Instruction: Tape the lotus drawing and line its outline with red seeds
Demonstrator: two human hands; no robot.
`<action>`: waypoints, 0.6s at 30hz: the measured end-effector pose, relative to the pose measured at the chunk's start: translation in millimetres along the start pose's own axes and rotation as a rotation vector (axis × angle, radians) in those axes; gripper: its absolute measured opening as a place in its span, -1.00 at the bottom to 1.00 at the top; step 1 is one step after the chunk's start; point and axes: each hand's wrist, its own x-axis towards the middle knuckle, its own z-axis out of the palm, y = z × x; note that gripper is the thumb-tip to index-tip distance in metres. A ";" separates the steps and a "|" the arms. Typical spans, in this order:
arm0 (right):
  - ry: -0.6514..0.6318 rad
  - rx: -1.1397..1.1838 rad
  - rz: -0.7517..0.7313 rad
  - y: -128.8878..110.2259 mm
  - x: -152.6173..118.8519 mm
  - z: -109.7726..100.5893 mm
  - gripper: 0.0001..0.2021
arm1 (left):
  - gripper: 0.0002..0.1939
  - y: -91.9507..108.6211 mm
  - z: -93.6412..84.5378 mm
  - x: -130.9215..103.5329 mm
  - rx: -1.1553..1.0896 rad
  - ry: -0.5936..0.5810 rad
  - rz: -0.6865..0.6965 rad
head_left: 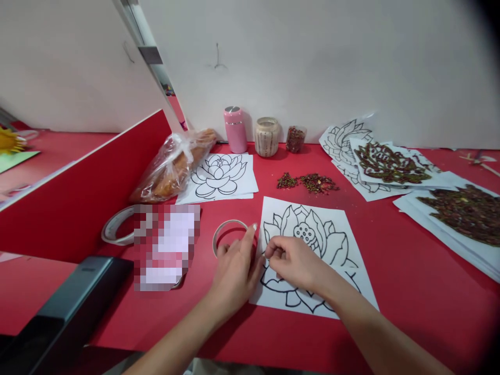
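Note:
My left hand (236, 273) is at the left edge of a sheet with a lotus outline (332, 250). Its fingers are partly curled over the near side of a roll of tape (216, 234), with the index finger stretched along the roll's right side. My right hand (295, 260) is over the left part of the sheet, close to the left fingertips. Its thumb and fingers are pinched together, and whatever they hold is too small or hidden to make out. The sheet lies flat and slightly turned on the red table (219, 333).
Behind the sheet lie loose small seeds (318, 183). A pink flask (235, 130), a jar (266, 138) and a seed-filled cup (296, 139) stand by the wall. Left are bagged bread (172, 172), another tape roll (117, 226) and a phone (172, 245); right, seed-covered drawings (464, 213).

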 end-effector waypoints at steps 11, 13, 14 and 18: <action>-0.149 0.246 0.138 -0.5 1.0 -5.9 -0.80 | -0.47 5.7 6.4 2.4 0.259 0.053 -0.095; -0.197 0.373 0.172 1.2 3.1 -9.7 -0.82 | -0.46 5.9 7.3 2.4 0.288 0.050 -0.090; -0.217 0.439 0.180 2.0 4.1 -12.1 -0.83 | -0.46 5.8 7.6 2.2 0.299 0.051 -0.089; -0.302 0.647 0.201 5.8 6.0 -23.1 -0.85 | -0.44 5.2 9.1 1.1 0.329 0.065 -0.085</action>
